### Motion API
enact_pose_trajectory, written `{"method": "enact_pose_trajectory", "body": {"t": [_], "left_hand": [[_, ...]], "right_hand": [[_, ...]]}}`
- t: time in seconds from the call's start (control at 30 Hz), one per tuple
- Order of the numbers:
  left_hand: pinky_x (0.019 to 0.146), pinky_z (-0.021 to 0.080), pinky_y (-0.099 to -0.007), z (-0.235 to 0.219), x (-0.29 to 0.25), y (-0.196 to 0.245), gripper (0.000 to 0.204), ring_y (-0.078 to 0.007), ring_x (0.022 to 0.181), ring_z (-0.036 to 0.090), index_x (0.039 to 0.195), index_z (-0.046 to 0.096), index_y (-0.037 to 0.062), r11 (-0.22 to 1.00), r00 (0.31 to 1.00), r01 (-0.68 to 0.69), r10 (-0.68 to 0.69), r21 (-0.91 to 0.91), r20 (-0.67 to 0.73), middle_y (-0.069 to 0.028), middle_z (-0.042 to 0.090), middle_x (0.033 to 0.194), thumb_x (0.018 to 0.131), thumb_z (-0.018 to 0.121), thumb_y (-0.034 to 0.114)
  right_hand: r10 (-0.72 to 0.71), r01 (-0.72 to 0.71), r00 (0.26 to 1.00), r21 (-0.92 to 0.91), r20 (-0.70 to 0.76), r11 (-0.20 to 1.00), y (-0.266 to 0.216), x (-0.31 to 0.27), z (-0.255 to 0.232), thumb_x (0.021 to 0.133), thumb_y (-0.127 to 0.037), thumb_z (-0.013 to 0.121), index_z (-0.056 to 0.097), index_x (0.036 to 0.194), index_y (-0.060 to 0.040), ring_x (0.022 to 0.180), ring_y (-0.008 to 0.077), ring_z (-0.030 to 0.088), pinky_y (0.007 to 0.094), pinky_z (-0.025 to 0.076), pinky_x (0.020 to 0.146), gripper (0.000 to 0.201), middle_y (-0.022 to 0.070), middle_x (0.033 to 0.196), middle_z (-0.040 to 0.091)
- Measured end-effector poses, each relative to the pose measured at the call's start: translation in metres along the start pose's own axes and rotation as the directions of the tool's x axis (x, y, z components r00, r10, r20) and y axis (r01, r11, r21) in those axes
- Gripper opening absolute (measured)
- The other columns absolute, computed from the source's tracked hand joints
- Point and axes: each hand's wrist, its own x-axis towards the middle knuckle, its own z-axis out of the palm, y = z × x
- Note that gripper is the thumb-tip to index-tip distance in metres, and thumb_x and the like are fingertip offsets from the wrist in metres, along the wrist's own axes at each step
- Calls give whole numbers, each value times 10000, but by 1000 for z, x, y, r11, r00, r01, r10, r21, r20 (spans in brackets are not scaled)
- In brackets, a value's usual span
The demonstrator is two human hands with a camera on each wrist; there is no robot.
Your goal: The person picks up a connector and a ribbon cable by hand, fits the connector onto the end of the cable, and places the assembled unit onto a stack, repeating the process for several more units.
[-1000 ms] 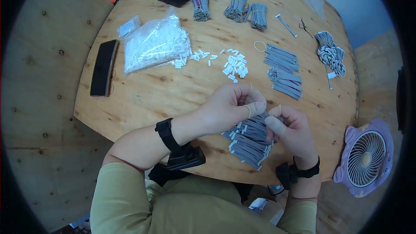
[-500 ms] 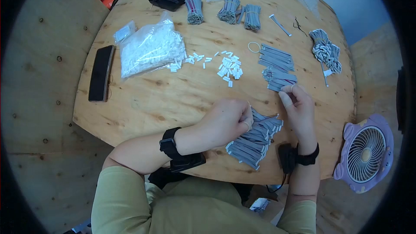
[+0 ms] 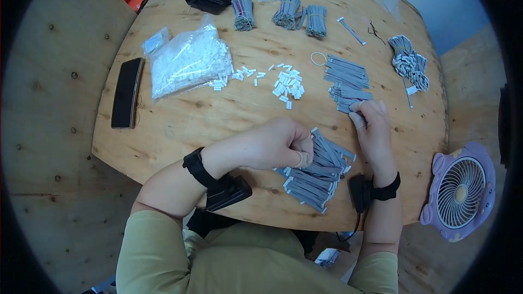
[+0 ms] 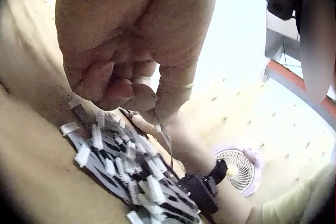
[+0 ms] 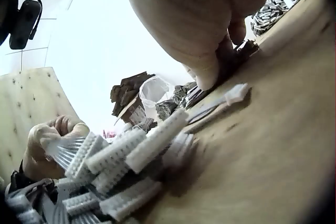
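We are looking down on a round plywood desk (image 3: 180, 125) where grey ribbon cables with white connector ends are lying in several heaps. The biggest nearby heap, the finished-looking pile of ribbon cables (image 3: 316, 177), is lying at the near edge, directly between our two forearms, its strips fanning roughly from near-left to far-right.

Our left hand (image 3: 275, 144) is resting just above the left end of that pile, fingers curled and pinching the end of one ribbon cable (image 3: 326, 147); in the left wrist view the fingertips (image 4: 131, 95) are closing on a thin strip right over the heap. That strip is running away from the left hand toward the far right.

Our right hand (image 3: 370, 125) is reaching further out, to the loose stack of bare ribbon cables (image 3: 348, 84) lying just beyond it. Its fingers are bending down and pinching at the nearest edge of that stack; the right wrist view shows them curled onto something dark, though we cannot tell whether one strip or several. These strips are lying crosswise to the reach, long axis left to right. The stack is well nearer to the right hand than to the left.

Further left, the small white connectors (image 3: 289, 84) are lying scattered beside their plastic bag (image 3: 188, 60).
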Motion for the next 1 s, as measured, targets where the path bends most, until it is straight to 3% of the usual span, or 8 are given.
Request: {"method": "enact_pose_trajectory", "body": {"t": [0.17,0.27,0.3,0.4,0.5,0.6,0.8,1.0], "left_hand": [[547,380,-197,-4,-2,4,93,-38,591,438,789,572,6,988,990,27,-5,152,-141,22,532,655,745,610,78],[532,379,-201,-18,3,-6,83,-42,572,434,786,582,7,966,842,-72,191,247,-504,18,534,639,736,611,65],[527,379,-204,-24,3,-8,83,-45,578,437,786,589,6,946,789,0,199,324,-581,11,541,657,735,613,66],[509,379,-212,-34,5,-16,111,-65,560,451,799,592,6,904,723,70,245,421,-646,-11,534,648,712,633,62],[534,391,-244,-33,7,-16,143,-127,591,480,799,598,19,790,743,10,404,613,-534,-44,518,651,676,658,58],[580,398,-285,-34,15,-26,165,-190,646,486,789,606,38,660,686,-80,580,747,-439,-66,501,654,644,678,64],[616,396,-310,-36,16,-26,159,-224,677,479,790,606,46,656,719,-57,550,752,-425,-74,494,668,650,672,83],[603,394,-314,-42,21,-33,148,-226,666,476,766,577,34,544,664,-97,659,834,-353,-77,482,676,661,666,87]], "right_hand": [[-76,79,996,-102,39,992,0,0,1,728,-43,555,505,772,-34,789,288,455,355,383,701,68,105,766,503],[-90,98,994,-136,66,986,1,0,1,759,-55,519,480,788,-31,789,297,448,359,384,697,55,121,782,474],[-94,103,993,-136,71,985,1,0,1,769,-59,508,472,795,-28,788,301,445,361,384,695,54,128,788,464],[-59,59,998,-15,-10,998,-2,0,0,785,-36,498,449,805,-15,807,303,451,347,391,711,57,143,822,454],[-11,24,998,200,-66,979,-13,-1,-2,797,-4,483,437,813,-6,822,295,457,328,394,730,49,147,853,447],[-44,48,999,209,-23,977,-23,-1,-9,793,32,477,438,835,-3,825,276,464,301,399,726,66,135,870,453],[61,-89,994,353,88,931,-36,-6,-11,789,43,478,479,910,8,783,213,491,265,416,699,126,113,851,449],[193,-330,941,632,278,701,-35,-12,-5,790,65,460,488,951,6,731,106,529,200,452,640,174,45,821,442]]}}
